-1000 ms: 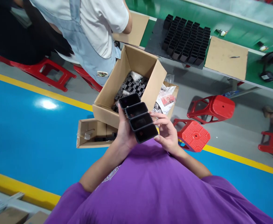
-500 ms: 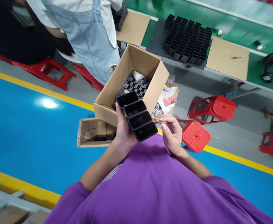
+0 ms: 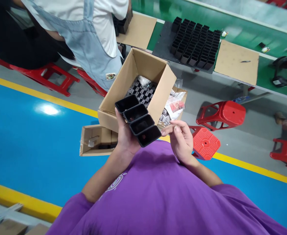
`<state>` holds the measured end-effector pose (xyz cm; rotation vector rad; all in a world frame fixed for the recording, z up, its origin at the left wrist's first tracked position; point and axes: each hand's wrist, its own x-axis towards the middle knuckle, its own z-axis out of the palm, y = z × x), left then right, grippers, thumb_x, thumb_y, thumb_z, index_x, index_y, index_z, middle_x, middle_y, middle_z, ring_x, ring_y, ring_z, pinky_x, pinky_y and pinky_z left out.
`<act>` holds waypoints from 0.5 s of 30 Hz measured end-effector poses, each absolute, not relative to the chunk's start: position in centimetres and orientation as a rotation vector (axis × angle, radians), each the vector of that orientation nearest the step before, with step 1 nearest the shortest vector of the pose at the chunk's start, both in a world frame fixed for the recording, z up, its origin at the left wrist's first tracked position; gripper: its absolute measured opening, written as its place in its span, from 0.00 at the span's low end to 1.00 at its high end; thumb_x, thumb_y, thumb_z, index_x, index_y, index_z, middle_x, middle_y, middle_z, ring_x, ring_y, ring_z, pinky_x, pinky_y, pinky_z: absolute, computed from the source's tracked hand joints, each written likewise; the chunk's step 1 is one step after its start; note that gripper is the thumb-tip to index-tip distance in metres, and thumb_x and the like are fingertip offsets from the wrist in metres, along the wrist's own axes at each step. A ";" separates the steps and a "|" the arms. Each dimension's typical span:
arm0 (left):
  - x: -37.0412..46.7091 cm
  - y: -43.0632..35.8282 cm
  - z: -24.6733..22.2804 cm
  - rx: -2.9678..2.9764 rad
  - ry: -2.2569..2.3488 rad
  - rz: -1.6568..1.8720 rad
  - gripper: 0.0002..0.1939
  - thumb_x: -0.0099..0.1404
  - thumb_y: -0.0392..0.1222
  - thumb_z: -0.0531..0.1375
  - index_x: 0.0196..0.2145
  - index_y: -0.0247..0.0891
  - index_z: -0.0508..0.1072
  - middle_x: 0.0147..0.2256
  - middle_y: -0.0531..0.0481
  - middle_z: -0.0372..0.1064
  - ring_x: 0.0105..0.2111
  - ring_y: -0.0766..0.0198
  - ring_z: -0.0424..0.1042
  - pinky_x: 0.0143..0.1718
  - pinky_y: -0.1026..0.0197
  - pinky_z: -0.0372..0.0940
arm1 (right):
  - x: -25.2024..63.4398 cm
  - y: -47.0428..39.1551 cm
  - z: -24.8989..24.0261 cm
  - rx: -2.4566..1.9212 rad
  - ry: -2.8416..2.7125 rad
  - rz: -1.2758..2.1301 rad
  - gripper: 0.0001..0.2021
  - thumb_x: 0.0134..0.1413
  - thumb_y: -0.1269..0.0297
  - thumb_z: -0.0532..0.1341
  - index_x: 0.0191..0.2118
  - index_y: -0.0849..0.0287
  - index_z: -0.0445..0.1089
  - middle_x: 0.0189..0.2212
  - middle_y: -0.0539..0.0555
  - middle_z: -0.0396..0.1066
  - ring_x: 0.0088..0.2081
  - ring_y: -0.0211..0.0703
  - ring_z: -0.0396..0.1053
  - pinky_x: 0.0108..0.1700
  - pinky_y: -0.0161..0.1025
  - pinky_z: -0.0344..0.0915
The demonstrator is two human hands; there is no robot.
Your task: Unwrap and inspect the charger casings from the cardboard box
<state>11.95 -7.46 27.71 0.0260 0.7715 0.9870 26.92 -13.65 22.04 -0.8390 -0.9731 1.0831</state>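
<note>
The left hand point(image 3: 128, 138) has its grip clamped on four black cases point(image 3: 141, 124) in front of the carton point(image 3: 163, 87) — likely light, stiff, slick, best held along the row's sides. The right hand point(image 3: 181, 140) is beside one end; I can't tell its grip. Grey parts point(image 3: 141, 94) and a white bag point(image 3: 143, 81) lie in the carton.

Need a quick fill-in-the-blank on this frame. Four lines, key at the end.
1. The left hand holds a row of ____ black cases, with the right hand beside them.
2. The wearer's shirt is ____.
3. The stools at the right are ____.
4. The floor between the two yellow stripes is ____.

Missing words: four; purple; red; blue.
</note>
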 end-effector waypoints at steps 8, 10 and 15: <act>11.7 -7.4 27.3 0.028 0.762 0.991 0.42 0.69 0.74 0.38 0.41 0.39 0.79 0.30 0.47 0.77 0.28 0.58 0.77 0.33 0.54 0.74 | 26.9 -13.8 22.0 -0.857 -0.926 1.154 0.09 0.71 0.59 0.56 0.51 0.49 0.70 0.30 0.48 0.80 0.35 0.43 0.79 0.42 0.45 0.76; 11.6 -7.4 27.3 0.031 0.754 0.992 0.42 0.69 0.74 0.38 0.40 0.39 0.79 0.29 0.47 0.77 0.28 0.58 0.77 0.33 0.54 0.74 | 26.9 -13.8 22.0 -0.849 -0.912 1.169 0.10 0.71 0.59 0.55 0.51 0.49 0.70 0.31 0.48 0.80 0.35 0.43 0.79 0.42 0.45 0.76; 11.6 -7.4 27.5 0.032 0.747 1.004 0.44 0.69 0.74 0.35 0.39 0.39 0.79 0.29 0.47 0.76 0.27 0.59 0.76 0.32 0.54 0.73 | 26.8 -13.8 22.1 -0.831 -0.900 1.177 0.10 0.72 0.61 0.54 0.51 0.49 0.71 0.31 0.48 0.80 0.35 0.41 0.79 0.41 0.43 0.75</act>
